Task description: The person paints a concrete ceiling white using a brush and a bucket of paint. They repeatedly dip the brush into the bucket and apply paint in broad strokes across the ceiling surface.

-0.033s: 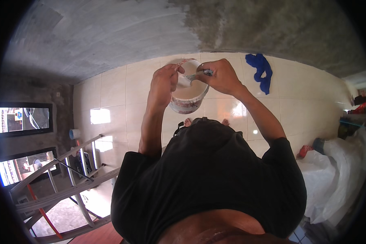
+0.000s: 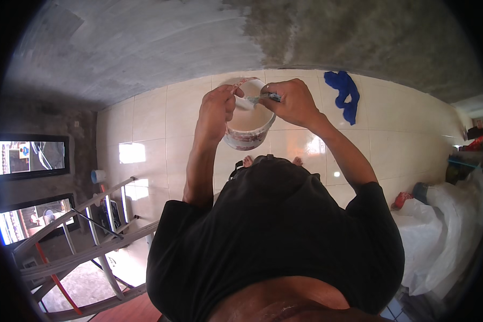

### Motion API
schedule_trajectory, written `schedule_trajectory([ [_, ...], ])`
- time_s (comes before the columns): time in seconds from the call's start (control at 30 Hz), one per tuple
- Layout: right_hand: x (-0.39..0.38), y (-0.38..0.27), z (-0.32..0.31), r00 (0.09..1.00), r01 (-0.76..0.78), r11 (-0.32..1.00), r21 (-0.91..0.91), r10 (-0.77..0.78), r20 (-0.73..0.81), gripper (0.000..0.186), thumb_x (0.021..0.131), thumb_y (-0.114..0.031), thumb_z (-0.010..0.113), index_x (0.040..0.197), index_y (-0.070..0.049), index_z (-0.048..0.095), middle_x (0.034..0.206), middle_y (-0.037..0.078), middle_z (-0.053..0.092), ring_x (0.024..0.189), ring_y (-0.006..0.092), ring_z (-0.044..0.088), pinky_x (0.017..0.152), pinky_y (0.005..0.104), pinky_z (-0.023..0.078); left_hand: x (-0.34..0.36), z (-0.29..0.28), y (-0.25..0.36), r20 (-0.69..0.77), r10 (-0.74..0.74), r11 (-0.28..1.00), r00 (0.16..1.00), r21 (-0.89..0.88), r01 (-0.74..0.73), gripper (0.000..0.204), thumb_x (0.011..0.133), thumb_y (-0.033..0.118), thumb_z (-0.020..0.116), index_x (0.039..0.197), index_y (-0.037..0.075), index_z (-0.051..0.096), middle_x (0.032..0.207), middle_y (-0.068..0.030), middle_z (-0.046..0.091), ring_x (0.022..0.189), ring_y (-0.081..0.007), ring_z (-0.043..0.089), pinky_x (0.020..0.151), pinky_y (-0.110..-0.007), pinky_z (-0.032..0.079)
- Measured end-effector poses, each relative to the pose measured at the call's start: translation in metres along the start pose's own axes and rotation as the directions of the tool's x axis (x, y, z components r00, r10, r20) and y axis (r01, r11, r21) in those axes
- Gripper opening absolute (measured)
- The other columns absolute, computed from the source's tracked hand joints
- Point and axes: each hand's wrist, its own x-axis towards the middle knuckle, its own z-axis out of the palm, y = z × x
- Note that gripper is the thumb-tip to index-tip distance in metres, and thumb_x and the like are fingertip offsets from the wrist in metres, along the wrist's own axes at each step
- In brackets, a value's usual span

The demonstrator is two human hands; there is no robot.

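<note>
A pale round bucket (image 2: 247, 143) with reddish smears is in front of me, holding a thin whitish mix. My left hand (image 2: 218, 107) is closed at its left rim, thumb and fingers pressed together on the edge. Over the opening, my right hand (image 2: 294, 104) grips the stained handle of a flat, smeared hand tool (image 2: 256, 100). The tool's whitish end points left toward my left fingers. Whether it is a brush or a scraper, I cannot tell. The bucket's bottom hides what it rests on.
A grey wall (image 2: 161, 48), lighter on its left part, rises beyond the tiled floor (image 2: 190, 96). Blue cloth (image 2: 344, 95) lies by the wall at right. A ladder (image 2: 91, 252) stands at left, near two windows. White plastic sheeting (image 2: 426, 231) covers things at right.
My right hand has shifted very slightly, and the tool's whitish end sits a little higher over the bucket. The left hand and bucket look the same.
</note>
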Motion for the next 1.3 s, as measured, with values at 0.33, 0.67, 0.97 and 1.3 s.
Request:
schedule_trajectory([
  [0.33,-0.002,0.007,0.03,0.957,0.195,0.875,-0.443,-0.269,-0.111,0.011,0.074,-0.01,0.068,0.077,-0.007,0.058,0.063,0.01,0.063,0.057,0.0261,0.063,0.056,0.0383,0.048,-0.009,-0.003,0.002,-0.013,-0.005,0.999,1.0,0.039,0.005,0.027,0.1,0.018,0.043,0.091,0.0,0.061,0.059,0.0087,0.031,0.05,-0.0021,0.023,0.044,-0.022,0.018],
  [0.67,-0.011,-0.006,0.05,0.928,0.158,0.874,-0.46,-0.291,-0.234,0.014,0.073,-0.006,0.068,0.074,-0.008,0.054,0.062,0.01,0.061,0.053,0.025,0.061,0.057,0.0365,0.046,-0.016,-0.014,-0.002,-0.02,0.01,1.0,1.0,0.008,-0.01,0.022,0.094,0.014,0.045,0.093,-0.001,0.063,0.06,0.0096,0.032,0.05,-0.0007,0.023,0.045,-0.021,0.017],
  [0.97,-0.019,-0.014,0.034,0.985,-0.079,0.987,-0.138,0.056,-0.163,0.012,0.075,-0.015,0.075,0.082,-0.005,0.071,0.067,0.01,0.068,0.054,0.0234,0.063,0.055,0.034,0.049,-0.001,-0.021,-0.011,0.002,0.085,0.996,0.996,0.026,-0.085,0.026,0.099,0.02,0.045,0.092,0.001,0.062,0.06,0.0093,0.031,0.051,-0.0021,0.024,0.045,-0.022,0.018],
  [1.3,0.019,0.007,0.054,0.919,-0.392,0.685,0.614,0.261,0.294,0.018,0.079,-0.014,0.076,0.087,0.002,0.075,0.064,0.005,0.066,0.054,0.0108,0.059,0.049,0.0262,0.044,0.011,-0.032,-0.002,0.031,0.045,0.999,0.998,0.005,-0.045,0.024,0.097,0.019,0.045,0.091,0.002,0.06,0.058,0.009,0.031,0.049,-0.0014,0.022,0.044,-0.022,0.016],
])
